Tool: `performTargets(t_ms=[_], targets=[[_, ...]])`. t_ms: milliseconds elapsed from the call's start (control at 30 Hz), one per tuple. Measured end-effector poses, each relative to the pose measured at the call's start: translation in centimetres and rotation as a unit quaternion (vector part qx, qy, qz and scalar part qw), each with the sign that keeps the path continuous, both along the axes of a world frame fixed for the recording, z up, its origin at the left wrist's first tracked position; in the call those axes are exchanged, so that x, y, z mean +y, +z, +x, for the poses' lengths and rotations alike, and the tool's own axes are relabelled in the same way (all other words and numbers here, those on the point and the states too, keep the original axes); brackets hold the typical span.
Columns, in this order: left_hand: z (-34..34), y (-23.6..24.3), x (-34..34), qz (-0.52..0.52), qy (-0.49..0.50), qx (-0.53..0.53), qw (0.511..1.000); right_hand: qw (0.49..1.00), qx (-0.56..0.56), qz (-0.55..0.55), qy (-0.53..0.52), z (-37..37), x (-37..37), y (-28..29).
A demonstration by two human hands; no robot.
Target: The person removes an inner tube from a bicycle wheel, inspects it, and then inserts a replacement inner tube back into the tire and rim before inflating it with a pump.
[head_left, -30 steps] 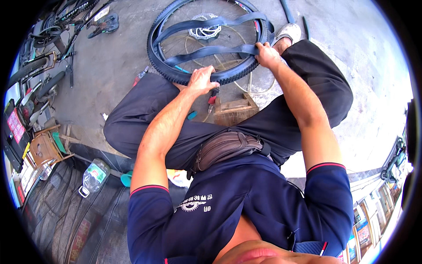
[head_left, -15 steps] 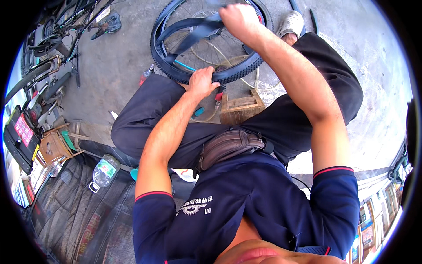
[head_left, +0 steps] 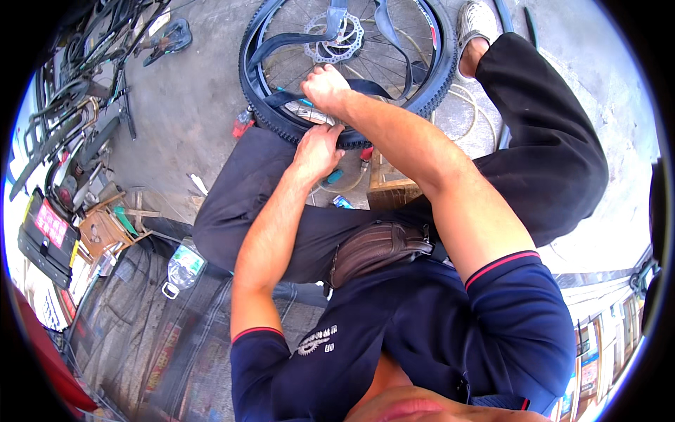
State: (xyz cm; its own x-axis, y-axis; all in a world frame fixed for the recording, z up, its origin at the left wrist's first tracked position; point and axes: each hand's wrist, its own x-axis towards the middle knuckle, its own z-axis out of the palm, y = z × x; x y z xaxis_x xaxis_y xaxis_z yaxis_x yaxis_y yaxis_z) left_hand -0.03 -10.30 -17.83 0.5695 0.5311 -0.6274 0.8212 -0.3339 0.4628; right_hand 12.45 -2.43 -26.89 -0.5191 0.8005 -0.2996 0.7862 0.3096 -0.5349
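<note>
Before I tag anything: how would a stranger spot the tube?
Find the wheel at the top of the view. The right hand grips the tube over it. It's the limp, flat, dark band looping loosely across the wheel, unlike the round, knobby tyre.

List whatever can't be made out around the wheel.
Head view: top edge cuts off the far parts of the wheel and dark inner tube.
Head view: the back of the right hand hides its fingertips.
Head view: the right forearm hides part of the wooden box.
</note>
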Motion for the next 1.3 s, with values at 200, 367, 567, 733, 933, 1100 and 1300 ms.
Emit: performTargets(t_ms=[200, 367, 567, 733, 933, 1100, 1300], targets=[[1.2, 0.2, 0.1, 0.059, -0.025, -0.001, 0.998, 0.906, 0.311, -0.224, -0.179, 0.0, -3.9, -2.7], [1.1, -0.2, 0.0, 0.063, -0.015, 0.025, 0.998, 0.898, 0.235, -0.359, -0.098, -1.3, -3.3, -4.1], [0.9, -0.5, 0.4, 0.051, -0.008, 0.019, 0.998, 0.894, 0.235, -0.378, -0.041, -3.4, -1.6, -4.8], [0.9, -1.0, 0.1, 0.048, -0.028, 0.028, 0.998, 0.915, 0.207, -0.342, -0.055, -5.5, -0.4, -4.3], [-0.5, -4.2, -1.0, 0.082, 0.022, -0.049, 0.995, 0.887, 0.189, -0.422, -0.025, -8.0, 1.6, -4.2], [0.6, -2.4, -0.4, 0.084, -0.017, -0.010, 0.996, 0.763, 0.312, -0.502, -0.263, -9.0, -0.9, -4.3], [0.1, -3.3, -0.8, 0.074, 0.086, -0.104, 0.988, 0.818, 0.283, -0.394, -0.309, -11.0, 1.7, -5.3]])
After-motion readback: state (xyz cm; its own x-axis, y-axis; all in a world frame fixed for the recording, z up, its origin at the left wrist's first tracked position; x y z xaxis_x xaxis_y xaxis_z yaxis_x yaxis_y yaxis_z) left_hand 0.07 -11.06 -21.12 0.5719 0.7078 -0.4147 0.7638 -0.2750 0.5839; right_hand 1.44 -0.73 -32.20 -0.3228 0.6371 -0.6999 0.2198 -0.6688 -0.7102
